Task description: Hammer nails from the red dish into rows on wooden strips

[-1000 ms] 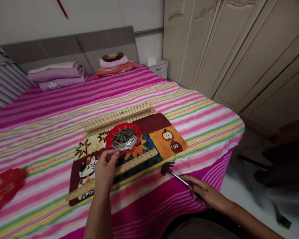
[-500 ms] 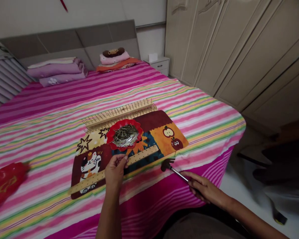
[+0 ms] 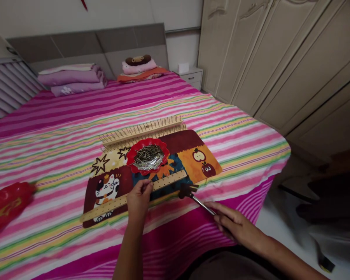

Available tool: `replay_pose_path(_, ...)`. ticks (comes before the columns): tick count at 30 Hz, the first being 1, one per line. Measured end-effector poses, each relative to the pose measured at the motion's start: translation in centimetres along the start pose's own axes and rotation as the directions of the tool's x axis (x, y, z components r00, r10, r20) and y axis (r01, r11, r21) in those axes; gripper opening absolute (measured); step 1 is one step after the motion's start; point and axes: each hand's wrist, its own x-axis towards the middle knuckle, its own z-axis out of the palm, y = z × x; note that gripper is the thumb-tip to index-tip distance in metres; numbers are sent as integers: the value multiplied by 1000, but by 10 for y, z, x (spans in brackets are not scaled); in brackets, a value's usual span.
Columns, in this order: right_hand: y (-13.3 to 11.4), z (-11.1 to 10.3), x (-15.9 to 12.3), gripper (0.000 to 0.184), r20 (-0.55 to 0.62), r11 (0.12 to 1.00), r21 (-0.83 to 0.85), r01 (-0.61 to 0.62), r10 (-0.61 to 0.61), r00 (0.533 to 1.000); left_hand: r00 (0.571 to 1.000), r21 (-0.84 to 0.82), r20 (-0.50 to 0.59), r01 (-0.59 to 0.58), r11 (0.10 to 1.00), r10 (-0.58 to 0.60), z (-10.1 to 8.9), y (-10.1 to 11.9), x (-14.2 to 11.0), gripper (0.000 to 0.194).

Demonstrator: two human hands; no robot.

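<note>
My left hand (image 3: 138,196) is pinched shut over a long wooden strip with holes (image 3: 163,182) that lies on a colourful cartoon mat (image 3: 189,149); what the fingers hold is too small to make out. My right hand (image 3: 236,225) grips the metal handle of a small hammer (image 3: 189,192), whose dark head rests by the strip's right end. Just behind the strip sits a red dish of small nails (image 3: 147,157). Beyond the dish lie wooden strips studded with upright nails (image 3: 142,130).
All of this lies on a bed with a pink striped sheet (image 3: 61,128). A red bag (image 3: 6,200) is at the left edge. Folded bedding (image 3: 72,77) and pillows sit by the headboard. Wardrobe doors (image 3: 265,58) stand on the right, floor below.
My left hand came back from the red dish and down onto the holed strip. My right hand slid the hammer left, bringing its head up to the strip's end.
</note>
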Motion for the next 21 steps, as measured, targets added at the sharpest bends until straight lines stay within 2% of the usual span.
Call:
replay_pose_path(3, -39, 12, 5, 45, 43, 985, -59, 162, -160, 986, 1000, 27, -7, -23, 999, 23, 1, -1, 1, 26)
replay_pose_path(6, -74, 23, 18, 40, 65, 923, -166, 347, -341, 938, 999, 37, -9, -47, 998, 48, 2, -1, 1, 24)
replay_pose_path(9, -97, 34, 34, 41, 110, 870, -245, 428, -413, 904, 997, 34, -11, -72, 997, 72, 2, -3, 1, 24)
replay_pose_path(12, -105, 42, 50, 44, 169, 846, -327, 420, -385, 907, 998, 31, 1, -68, 997, 68, 3, -6, 0, 22)
replay_pose_path(15, -106, 46, 54, 45, 170, 826, -384, 412, -376, 911, 998, 47, 6, -66, 997, 66, 3, -7, 0, 22)
replay_pose_path(18, -102, 38, 40, 43, 151, 839, -348, 417, -389, 909, 998, 55, 3, -67, 996, 67, 3, -5, -1, 23)
replay_pose_path(21, -87, 20, 18, 40, 159, 870, -324, 373, -338, 927, 998, 42, 4, -56, 998, 56, 3, -2, -1, 22)
